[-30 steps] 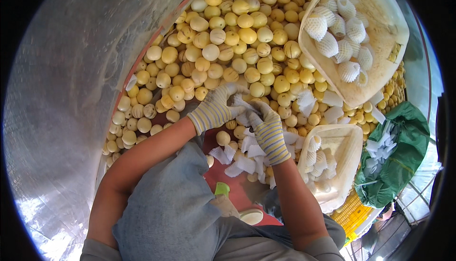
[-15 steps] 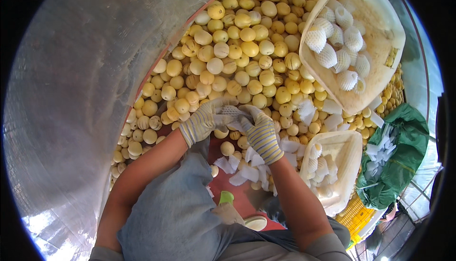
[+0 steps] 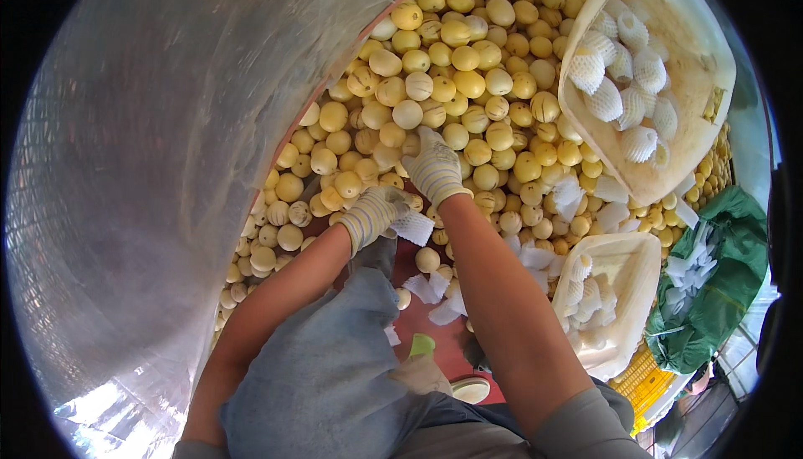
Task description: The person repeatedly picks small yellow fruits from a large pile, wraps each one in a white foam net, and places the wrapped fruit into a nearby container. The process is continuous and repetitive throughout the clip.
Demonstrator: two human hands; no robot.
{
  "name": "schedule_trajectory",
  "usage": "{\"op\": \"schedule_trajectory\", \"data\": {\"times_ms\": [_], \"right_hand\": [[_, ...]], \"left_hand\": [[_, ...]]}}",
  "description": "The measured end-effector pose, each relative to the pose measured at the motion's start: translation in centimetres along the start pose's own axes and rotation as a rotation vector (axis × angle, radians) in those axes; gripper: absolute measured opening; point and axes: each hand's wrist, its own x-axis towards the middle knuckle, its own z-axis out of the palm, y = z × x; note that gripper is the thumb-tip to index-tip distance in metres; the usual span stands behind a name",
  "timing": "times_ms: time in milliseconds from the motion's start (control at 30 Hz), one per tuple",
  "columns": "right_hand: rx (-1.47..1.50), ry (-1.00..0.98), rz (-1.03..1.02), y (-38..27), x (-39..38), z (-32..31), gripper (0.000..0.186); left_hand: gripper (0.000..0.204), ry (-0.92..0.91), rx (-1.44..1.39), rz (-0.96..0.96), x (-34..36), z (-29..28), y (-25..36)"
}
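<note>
My left hand (image 3: 374,218), in a striped knit glove, is closed on a white foam net sleeve (image 3: 413,227) whose loose end hangs past the fingers. A little farther off, my right hand (image 3: 437,168) reaches into the heap, gloved the same way. Its thumb and fingers curve round a pale yellow pepino melon (image 3: 411,145), mostly covered by the hand. Around both hands lie many yellow melons (image 3: 468,84), some with dark stripes.
A large cream tub (image 3: 698,58) at the far right holds several net-wrapped melons (image 3: 604,100). Nearer stands a smaller cream tub (image 3: 633,308) with wrapped melons. Beside it, a green sack (image 3: 711,317) contains white foam sleeves (image 3: 690,268). Plastic sheeting (image 3: 167,166) rises at left.
Both hands were together at the foam net sleeve. My right hand has left it and moved away from me into the melons, while my left hand keeps the sleeve. The view has shifted slightly.
</note>
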Motion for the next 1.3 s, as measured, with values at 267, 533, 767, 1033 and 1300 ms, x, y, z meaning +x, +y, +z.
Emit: {"op": "schedule_trajectory", "data": {"times_ms": [267,533,767,1033,1300], "right_hand": [[0.485,0.069,-0.203,4.4,-8.2,-3.5,0.063],[1.454,0.052,-0.067,6.4,-11.4,-4.4,0.068],[1.890,-0.423,-0.159,7.8,-12.2,-4.8,0.080],[1.065,0.108,0.126,8.5,-12.8,-5.6,0.051],[0.747,0.218,-0.309,4.7,-13.9,-6.0,0.057]], "left_hand": [[0.061,-0.143,-0.485,0.221,-0.9,0.5,0.2],[0.077,-0.339,-0.578,0.381,-3.3,2.5,3.7],[0.081,-0.527,-0.583,0.450,-2.8,3.7,4.7],[0.082,-0.261,-0.153,0.571,-2.0,4.0,4.2],[0.070,0.101,0.253,0.544,-0.2,3.6,3.9]]}}
